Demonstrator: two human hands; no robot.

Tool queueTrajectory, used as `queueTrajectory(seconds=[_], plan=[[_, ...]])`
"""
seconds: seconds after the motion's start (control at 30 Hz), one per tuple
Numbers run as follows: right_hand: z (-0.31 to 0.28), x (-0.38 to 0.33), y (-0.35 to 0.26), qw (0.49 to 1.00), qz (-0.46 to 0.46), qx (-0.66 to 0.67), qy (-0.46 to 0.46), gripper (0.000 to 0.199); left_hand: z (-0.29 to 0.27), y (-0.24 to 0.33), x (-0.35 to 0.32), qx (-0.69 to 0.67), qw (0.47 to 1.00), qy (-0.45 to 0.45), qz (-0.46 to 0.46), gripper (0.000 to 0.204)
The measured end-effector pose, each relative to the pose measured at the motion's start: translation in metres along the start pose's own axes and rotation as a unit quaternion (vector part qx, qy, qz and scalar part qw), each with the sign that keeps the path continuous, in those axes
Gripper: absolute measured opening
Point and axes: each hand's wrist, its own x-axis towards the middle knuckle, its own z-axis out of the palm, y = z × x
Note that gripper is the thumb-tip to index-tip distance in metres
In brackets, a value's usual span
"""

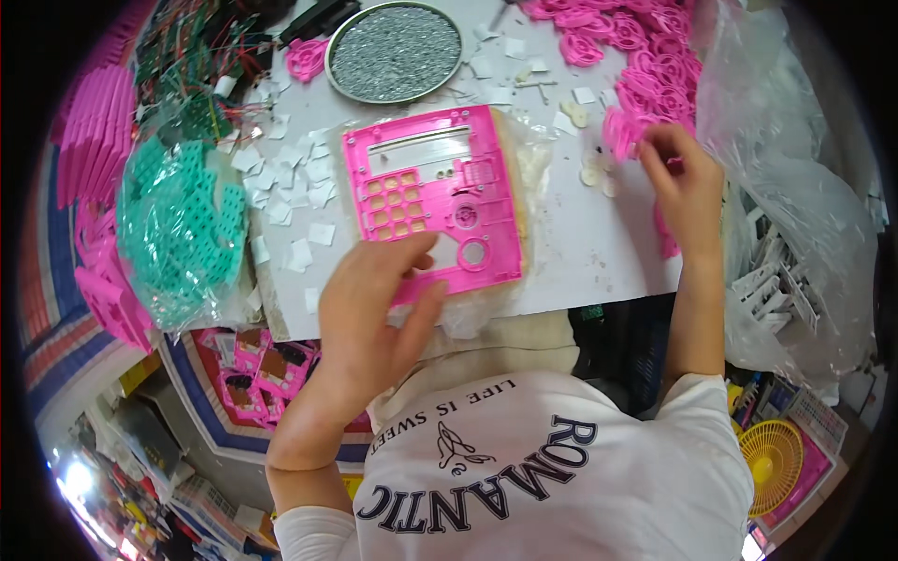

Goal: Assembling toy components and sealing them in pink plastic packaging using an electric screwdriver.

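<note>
A pink plastic housing panel [500, 220] lies on a clear plastic bag on the white table, with a window at its far end, a grid of keypad holes and round openings. Over its near left corner is my left hand [369, 304], open, thumb and fingers apart, with nothing seen between them. My right hand [687, 182] is at the table's right side, fingers bent in a pinch on a pink plastic loop piece [619, 133] at the edge of the heap. Small translucent round parts [599, 176] lie just left of this hand.
A round tin [394, 98] of tiny metal parts stands at the back. White paper squares [299, 173] are scattered left of the panel. Bagged green plastic parts [182, 234] and wired circuit boards [201, 79] sit at left. A pink loop heap [655, 79] and clear plastic sheeting [781, 122] are at right.
</note>
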Motion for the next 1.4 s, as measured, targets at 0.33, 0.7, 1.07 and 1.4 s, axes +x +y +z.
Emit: queueTrajectory(seconds=[0.33, 0.7, 1.07, 1.4], plan=[[0.029, -0.003, -0.001, 0.967, -0.207, -0.142, -0.033, 0.016, 0.01, -0.004, 0.0, 0.041, 0.997, -0.011, 0.07, 0.03], [0.063, -0.01, -0.092, 0.964, -0.254, 0.066, -0.04, 0.016, 0.011, -0.016, 0.005, 0.214, 0.974, 0.042, 0.061, 0.028], [0.102, -0.012, -0.108, 0.967, -0.246, -0.046, -0.049, 0.024, 0.012, -0.021, 0.002, 0.191, 0.979, 0.043, 0.051, 0.029], [0.093, -0.009, -0.095, 0.976, -0.214, -0.009, -0.031, 0.033, -0.006, -0.076, 0.135, 0.335, 0.912, 0.197, 0.131, 0.013]])
